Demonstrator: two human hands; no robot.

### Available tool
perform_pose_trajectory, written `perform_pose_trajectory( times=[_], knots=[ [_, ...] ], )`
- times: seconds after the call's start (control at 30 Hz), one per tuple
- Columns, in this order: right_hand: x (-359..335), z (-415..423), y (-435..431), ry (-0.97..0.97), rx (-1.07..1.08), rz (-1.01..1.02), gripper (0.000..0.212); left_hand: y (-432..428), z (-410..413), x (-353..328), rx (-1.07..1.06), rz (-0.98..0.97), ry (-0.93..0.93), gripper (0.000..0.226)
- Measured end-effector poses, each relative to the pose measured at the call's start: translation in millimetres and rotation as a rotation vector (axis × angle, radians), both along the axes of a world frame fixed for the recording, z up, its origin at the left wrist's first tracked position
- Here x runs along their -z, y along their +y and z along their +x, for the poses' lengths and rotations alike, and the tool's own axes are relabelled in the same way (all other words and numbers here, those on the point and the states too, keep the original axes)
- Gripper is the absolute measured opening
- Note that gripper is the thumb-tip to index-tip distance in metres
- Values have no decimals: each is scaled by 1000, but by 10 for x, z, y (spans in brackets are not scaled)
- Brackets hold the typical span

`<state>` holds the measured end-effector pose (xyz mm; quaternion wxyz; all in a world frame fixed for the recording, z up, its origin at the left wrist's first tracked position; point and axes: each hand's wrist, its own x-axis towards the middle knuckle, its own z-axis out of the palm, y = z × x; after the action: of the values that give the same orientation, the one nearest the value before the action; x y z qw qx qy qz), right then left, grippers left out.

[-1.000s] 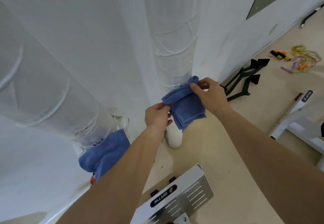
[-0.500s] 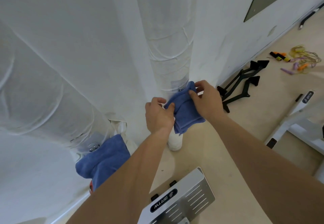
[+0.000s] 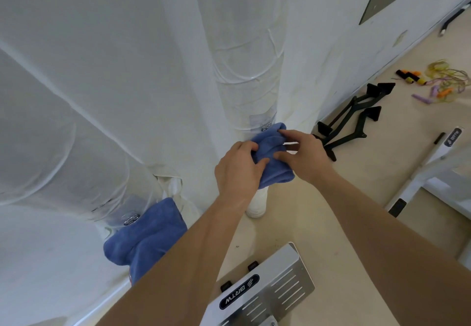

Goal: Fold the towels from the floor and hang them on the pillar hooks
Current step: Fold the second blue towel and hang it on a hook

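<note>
A folded blue towel point(image 3: 272, 162) hangs against the white wrapped pillar point(image 3: 244, 53), its top corner at a small metal hook point(image 3: 265, 127). My left hand point(image 3: 238, 170) grips the towel's left edge with curled fingers. My right hand point(image 3: 303, 152) pinches its upper right part near the hook. A second blue towel point(image 3: 142, 239) hangs from another metal hook point(image 3: 131, 218) on the wrapped pillar at the lower left point(image 3: 63, 147).
A white cylinder point(image 3: 257, 203) stands on the beige floor below the held towel. A metal plate with a black label point(image 3: 265, 290) lies near my arms. Black handles point(image 3: 356, 119) and coloured ropes point(image 3: 443, 81) lie to the right, a white frame point(image 3: 438, 172) at the far right.
My left hand has moved up and right onto the towel, closing over its left side. The right hand's fingers have shifted along the top near the hook. The towel is bunched tighter.
</note>
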<state>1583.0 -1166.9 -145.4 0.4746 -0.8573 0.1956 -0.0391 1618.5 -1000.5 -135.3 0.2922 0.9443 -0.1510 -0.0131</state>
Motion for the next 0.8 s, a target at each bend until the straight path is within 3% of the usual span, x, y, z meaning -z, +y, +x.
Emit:
perform_pose_trajectory(
  times=[0.3, 0.4, 0.6, 0.8],
  knots=[
    [-354, -139, 182, 120, -126, -97, 67, 103, -112, -402, 100, 10, 88, 27],
    [-600, -170, 241, 104, -36, -127, 67, 239, -122, -712, 119, 1, 120, 29],
    [-1030, -517, 577, 178, -26, -264, 61, 646, -377, -1240, 157, 134, 217, 47],
    [-1361, -1126, 1228, 289, -193, -331, 43, 1432, -980, -1630, 150, 156, 301, 51]
  ],
)
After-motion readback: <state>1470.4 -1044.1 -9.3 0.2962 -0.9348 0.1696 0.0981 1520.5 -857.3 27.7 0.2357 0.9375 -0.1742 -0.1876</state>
